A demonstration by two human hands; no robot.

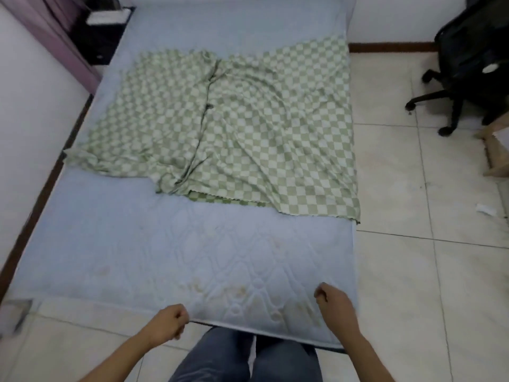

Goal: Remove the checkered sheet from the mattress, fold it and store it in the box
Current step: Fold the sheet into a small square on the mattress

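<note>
Left hand curled and empty at the foot of the bare mattress; beyond, the rumpled checkered sheet lies mid-bed, likely light and limp, best pinched at its near right corner; right hand likewise curled, empty

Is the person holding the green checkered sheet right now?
No, the checkered sheet lies crumpled farther up the mattress, while the left hand and right hand are at its near end, holding nothing.
</note>
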